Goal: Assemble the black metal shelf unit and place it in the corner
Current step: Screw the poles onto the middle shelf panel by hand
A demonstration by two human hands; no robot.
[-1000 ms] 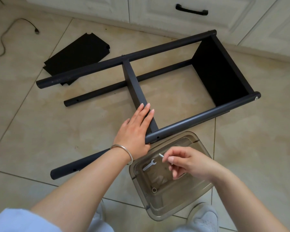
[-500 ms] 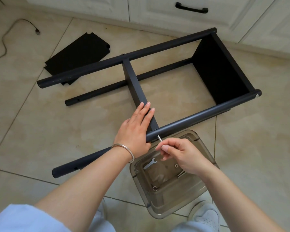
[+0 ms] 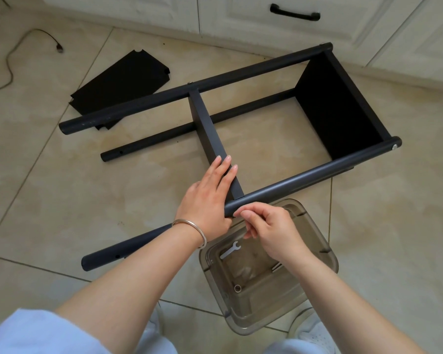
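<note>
The black metal shelf frame (image 3: 243, 80) lies on its side on the tiled floor, with round posts, a middle shelf panel (image 3: 210, 129) and an end panel (image 3: 338, 108) fitted. My left hand (image 3: 207, 198) rests on the middle panel with straight fingers, its thumb side against the near post (image 3: 304, 180). My right hand (image 3: 269, 228) pinches a small screw at the near post, just below the panel joint; the screw itself is hidden by the fingertips. A loose black panel (image 3: 120, 83) lies at the back left.
A clear brownish plastic box (image 3: 317, 254) sits under my right hand, holding a small flat wrench (image 3: 230, 249) and a washer (image 3: 237, 288). White cabinets (image 3: 241, 16) run along the back. A cable (image 3: 10, 60) trails at the far left. My shoes show at the bottom.
My right hand has lifted the screw out of the box and brought it up against the near post. The left hand stayed on the middle panel.
</note>
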